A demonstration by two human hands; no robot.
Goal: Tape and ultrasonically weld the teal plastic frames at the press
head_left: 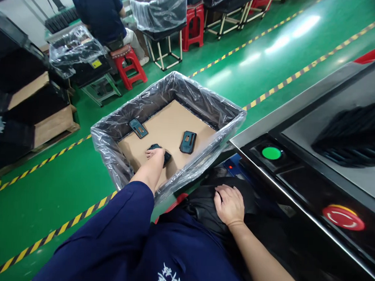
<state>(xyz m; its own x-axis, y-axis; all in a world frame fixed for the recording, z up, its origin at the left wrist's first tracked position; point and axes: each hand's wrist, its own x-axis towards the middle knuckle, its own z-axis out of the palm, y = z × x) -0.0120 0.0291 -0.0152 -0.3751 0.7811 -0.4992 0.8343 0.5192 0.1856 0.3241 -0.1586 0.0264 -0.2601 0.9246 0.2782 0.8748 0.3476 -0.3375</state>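
My left hand (154,153) reaches into a bin (111,153) lined with clear plastic, its fingers closed on a black plastic part (167,157) low over the cardboard sheet (172,123). The hand hides much of that part. Two similar dark plastic housings with cut-out slots lie on the cardboard: one housing (138,128) by the left wall, another housing (188,141) toward the right. My right hand (230,204) rests flat on my dark-trousered thigh, holding nothing.
On the right stands a machine with a green button (271,153) and a red emergency stop (343,217). Behind the bin, a co-worker (98,12) sits on a red stool (130,66) near more plastic-lined bins. Yellow-black tape (281,84) marks the green floor.
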